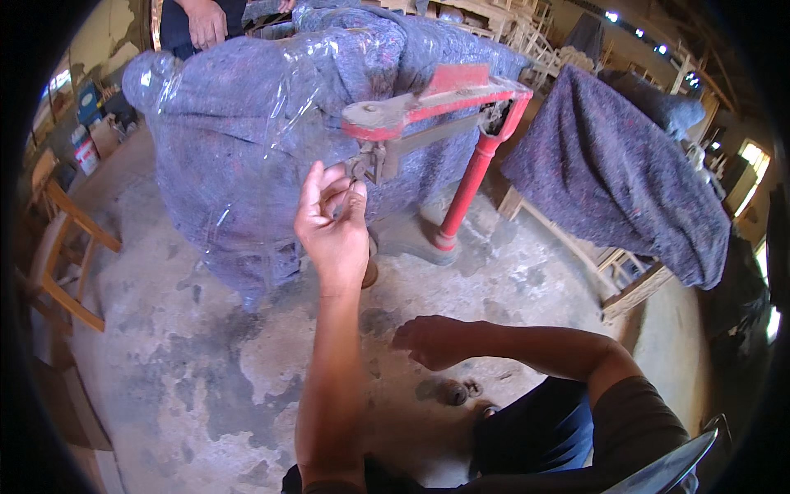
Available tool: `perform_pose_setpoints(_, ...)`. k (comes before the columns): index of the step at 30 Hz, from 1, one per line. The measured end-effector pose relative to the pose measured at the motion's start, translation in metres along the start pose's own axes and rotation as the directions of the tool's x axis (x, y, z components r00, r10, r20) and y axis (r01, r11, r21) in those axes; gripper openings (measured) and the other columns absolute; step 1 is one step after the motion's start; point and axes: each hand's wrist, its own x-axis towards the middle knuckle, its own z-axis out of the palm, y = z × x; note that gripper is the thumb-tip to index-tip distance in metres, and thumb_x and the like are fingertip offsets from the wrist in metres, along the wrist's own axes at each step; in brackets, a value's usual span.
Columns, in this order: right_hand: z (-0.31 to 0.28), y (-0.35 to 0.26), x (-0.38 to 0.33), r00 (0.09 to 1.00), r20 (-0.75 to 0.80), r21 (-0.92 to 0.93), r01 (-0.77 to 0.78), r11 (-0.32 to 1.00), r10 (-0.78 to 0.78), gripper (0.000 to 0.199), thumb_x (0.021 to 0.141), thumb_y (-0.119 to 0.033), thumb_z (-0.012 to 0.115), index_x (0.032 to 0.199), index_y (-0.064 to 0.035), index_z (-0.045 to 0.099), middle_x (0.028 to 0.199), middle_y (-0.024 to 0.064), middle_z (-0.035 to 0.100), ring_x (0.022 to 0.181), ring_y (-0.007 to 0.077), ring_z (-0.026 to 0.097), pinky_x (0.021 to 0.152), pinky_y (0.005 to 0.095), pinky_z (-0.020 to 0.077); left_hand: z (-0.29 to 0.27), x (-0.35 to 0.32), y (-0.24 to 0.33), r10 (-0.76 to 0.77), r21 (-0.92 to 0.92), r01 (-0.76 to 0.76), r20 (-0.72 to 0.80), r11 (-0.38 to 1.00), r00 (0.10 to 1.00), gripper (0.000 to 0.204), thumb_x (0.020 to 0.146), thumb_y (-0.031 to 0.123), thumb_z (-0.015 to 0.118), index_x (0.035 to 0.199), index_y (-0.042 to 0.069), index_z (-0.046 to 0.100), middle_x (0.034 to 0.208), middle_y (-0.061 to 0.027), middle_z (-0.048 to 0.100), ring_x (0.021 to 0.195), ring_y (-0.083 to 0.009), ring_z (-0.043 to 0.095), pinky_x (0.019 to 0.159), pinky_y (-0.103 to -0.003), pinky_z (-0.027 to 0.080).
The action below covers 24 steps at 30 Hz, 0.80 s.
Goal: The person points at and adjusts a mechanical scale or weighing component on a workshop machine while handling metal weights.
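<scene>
Right hand (434, 341) hangs low over the stained concrete floor (206, 387), its fingers curled loosely inward and holding nothing that shows. Farther out, the left hand (333, 222) is raised, thumb and fingers pinched together on what looks like the end of a strip of clear film, right beside the grey metal fitting (368, 160) under the red tool arm (436, 103); whether the fingertips also touch the fitting I cannot tell. Beyond it stands the wrapped bundle (271, 123), a large piece of furniture covered in a blue-grey felt blanket with clear plastic film stretched over it, resting on the floor just behind the red stand (471, 185). The film likely handles thin, slippery and easy to tear, so it wants a pinch at its free edge; the bundle looks bulky and heavy, soft only on the surface. Right of it sits a second blanket-draped frame (609, 173), and at the far top another person's hand (206, 23) rests near the bundle.
</scene>
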Motion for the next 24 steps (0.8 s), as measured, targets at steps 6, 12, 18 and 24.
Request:
perform_pose_setpoints(6,0.01,0.053,0.003,0.932,-0.303,-0.04,0.194,0.98,-0.197,0.035,0.076,-0.007,0.061,0.11,-0.0082,0.066,0.097,0.0165,0.067,0.089,0.0373,0.065,0.079,0.0474,0.053,-0.014,-0.014,0.004,0.001,0.207,0.004,-0.021,0.978,1.0,0.064,0.084,-0.004,0.072,0.142,-0.006,0.043,0.116,-0.0084,0.064,0.098,-0.0138,0.06,0.087,-0.027,0.05)
perform_pose_setpoints(12,-0.106,0.04,0.002,0.51,-0.844,0.345,0.279,0.896,0.166,0.028,0.09,0.004,0.063,0.116,-0.0035,0.066,0.099,0.0085,0.071,0.092,0.0141,0.068,0.079,0.0283,0.0545,-0.064,-0.007,0.03,0.007,0.444,-0.044,0.085,0.895,0.996,0.056,0.086,-0.006,0.069,0.139,0.0,0.05,0.116,-0.0084,0.065,0.097,-0.0138,0.06,0.085,-0.027,0.051)
perform_pose_setpoints(18,-0.151,0.04,0.038,0.268,-0.908,0.417,0.622,0.663,0.32,0.03,0.089,0.01,0.055,0.117,0.002,0.064,0.095,0.0068,0.07,0.085,0.0056,0.06,0.074,0.0196,0.0494,-0.136,-0.07,0.046,-0.215,0.702,0.131,0.032,0.7,0.976,0.058,0.086,-0.003,0.07,0.14,0.002,0.05,0.121,-0.0115,0.063,0.104,-0.0172,0.06,0.089,-0.031,0.051)
perform_pose_setpoints(24,-0.136,0.067,0.048,0.504,-0.671,0.728,0.586,0.356,0.544,0.024,0.085,0.005,0.064,0.108,0.0024,0.068,0.094,0.0106,0.072,0.083,0.0158,0.067,0.074,0.0273,0.0537,-0.112,-0.062,-0.03,-0.388,0.808,0.114,0.149,0.578,0.91,0.089,0.076,0.023,0.084,0.146,-0.004,0.037,0.143,-0.0215,0.047,0.13,-0.0311,0.047,0.108,-0.041,0.038)
